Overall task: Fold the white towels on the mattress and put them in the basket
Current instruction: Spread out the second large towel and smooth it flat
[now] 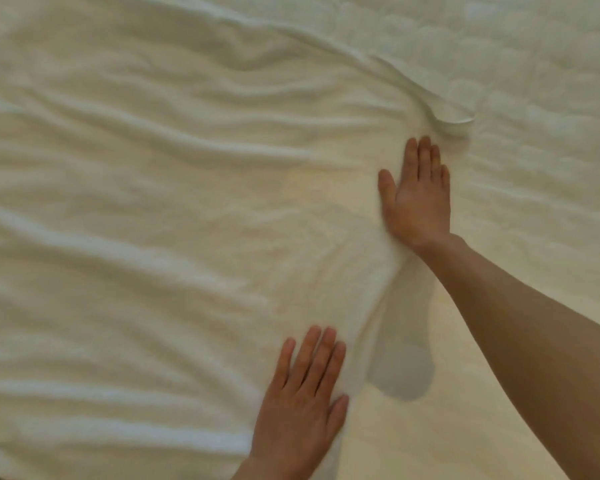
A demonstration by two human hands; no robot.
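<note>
Left hand [303, 386], right hand [417, 195] flat, fingers extended, pressing towel [153, 220].

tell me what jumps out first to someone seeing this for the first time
A big wrinkled white towel spreads over most of the view, covering the left and middle of the mattress. Two bare hands lie flat along its right edge: the right hand farther up, the left hand near the bottom. Both have fingers stretched out, gripping nothing.

Soft warm light falls over a pale quilted mattress [534, 64].
</note>
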